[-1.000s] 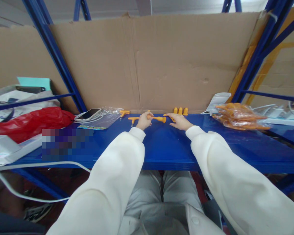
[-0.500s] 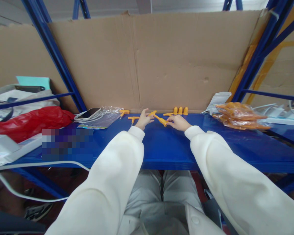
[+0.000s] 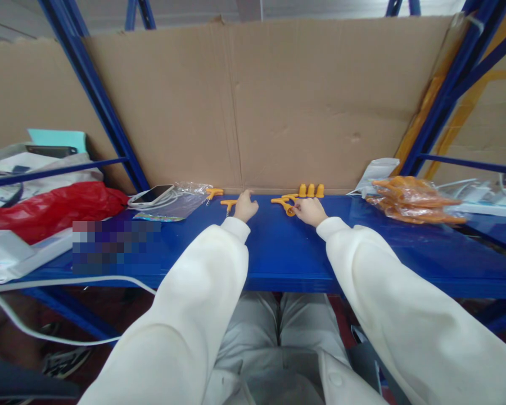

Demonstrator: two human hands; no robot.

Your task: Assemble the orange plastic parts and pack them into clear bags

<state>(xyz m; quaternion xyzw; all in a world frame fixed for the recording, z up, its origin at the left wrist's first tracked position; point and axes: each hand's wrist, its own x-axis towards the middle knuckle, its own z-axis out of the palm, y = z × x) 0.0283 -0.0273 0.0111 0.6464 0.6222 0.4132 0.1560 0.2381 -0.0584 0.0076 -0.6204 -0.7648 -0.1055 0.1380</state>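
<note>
Well, the biggest thing was the tall brown cardboard (image 3: 299, 101) that stood behind both hands, maybe as a wall to stop little things from falling off the back. The blue worktop (image 3: 295, 253) lay flat under the hands and carried everything. Far off to the left of the left hand (image 3: 245, 208) was a red bag (image 3: 54, 208), and well to the right of the right hand (image 3: 311, 211) sat some orange packs in clear plastic (image 3: 413, 199), perhaps put aside to leave room in the middle. A phone (image 3: 154, 195) lay left of the left hand too, nearer than the red bag.

The right hand pinched an orange T-shaped piece (image 3: 285, 206) by its wide end, likely because that end was easy to grip, and its bar pointed toward the left hand. The left hand was half curled; nothing showed in it, but I could not tell what was under the fingers. Just left of it was an orange handle with a metal curl (image 3: 229, 203), with a second orange handle (image 3: 215, 192) farther left. Smallest, three orange caps (image 3: 311, 191) stood in a row just behind the right hand, probably wide end down so they would not roll.
</note>
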